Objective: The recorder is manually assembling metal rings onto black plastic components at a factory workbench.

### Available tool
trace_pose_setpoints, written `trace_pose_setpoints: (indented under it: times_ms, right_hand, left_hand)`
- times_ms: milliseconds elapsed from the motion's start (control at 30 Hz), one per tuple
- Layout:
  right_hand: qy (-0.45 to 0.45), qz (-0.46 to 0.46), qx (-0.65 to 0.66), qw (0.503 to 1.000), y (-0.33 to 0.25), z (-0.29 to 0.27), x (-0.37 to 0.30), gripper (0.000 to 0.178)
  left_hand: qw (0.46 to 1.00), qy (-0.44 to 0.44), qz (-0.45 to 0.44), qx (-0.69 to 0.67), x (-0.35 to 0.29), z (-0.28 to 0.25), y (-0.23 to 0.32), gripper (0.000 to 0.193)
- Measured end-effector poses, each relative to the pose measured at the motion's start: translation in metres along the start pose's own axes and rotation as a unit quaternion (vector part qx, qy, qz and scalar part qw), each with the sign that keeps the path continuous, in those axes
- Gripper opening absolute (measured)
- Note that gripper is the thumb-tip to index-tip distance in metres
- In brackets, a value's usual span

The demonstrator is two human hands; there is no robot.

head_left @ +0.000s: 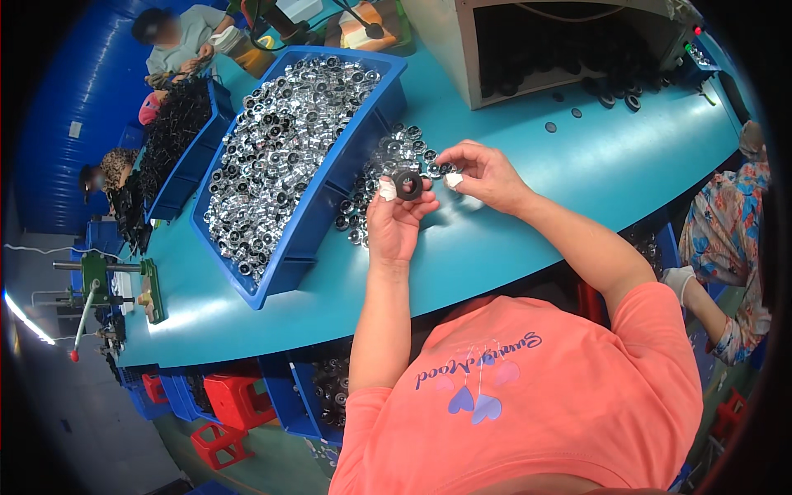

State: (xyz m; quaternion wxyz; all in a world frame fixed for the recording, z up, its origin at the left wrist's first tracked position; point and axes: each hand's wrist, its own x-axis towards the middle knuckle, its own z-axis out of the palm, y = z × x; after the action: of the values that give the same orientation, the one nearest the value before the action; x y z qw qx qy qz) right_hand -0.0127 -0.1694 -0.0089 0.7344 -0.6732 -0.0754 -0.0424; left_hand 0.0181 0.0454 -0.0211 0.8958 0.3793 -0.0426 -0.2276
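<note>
My left hand (pixel 398 227) is raised palm up over the table, its fingers closed around a black ring-shaped part (pixel 408 186) with a hole in its middle. Close on its right, my right hand (pixel 492 180) pinches thumb to forefinger at a small shiny part (pixel 446 168) with a dark centre. White wrapping covers both thumb tips. Behind and beside my left hand, loose chrome-and-black round parts (pixel 355 206) lie on the turquoise table (pixel 528 214). Left of them stands a blue bin (pixel 363 132) heaped with similar shiny parts (pixel 289 140).
A pale box-like housing (pixel 445 49) with black rings (pixel 606 101) stands at the far right. Further left are a blue bin of black parts (pixel 177 124) and a green hand press (pixel 95 285). Co-workers (pixel 177 49) sit along the table; red stools (pixel 235 400) stand below.
</note>
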Motion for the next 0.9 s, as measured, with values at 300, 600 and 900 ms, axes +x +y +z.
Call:
trace_pose_setpoints:
  times_ms: [300,600,900]
  right_hand:
    - [-0.021,-0.024,0.007,0.999,0.0025,-0.0011,0.0,0.035]
    - [-0.011,0.018,0.013,1.0,-0.0035,-0.0014,-0.0013,0.033]
    - [-0.032,-0.002,0.036,0.999,-0.0036,-0.001,-0.0009,0.03]
  left_hand:
    - [1.0,-0.001,-0.011,-0.021,0.0002,-0.0006,-0.0006,0.048]
    - [0.999,-0.018,-0.007,-0.026,0.0008,-0.002,-0.0008,0.037]
    - [0.998,-0.017,0.0,-0.056,0.002,0.0037,0.0006,0.044]
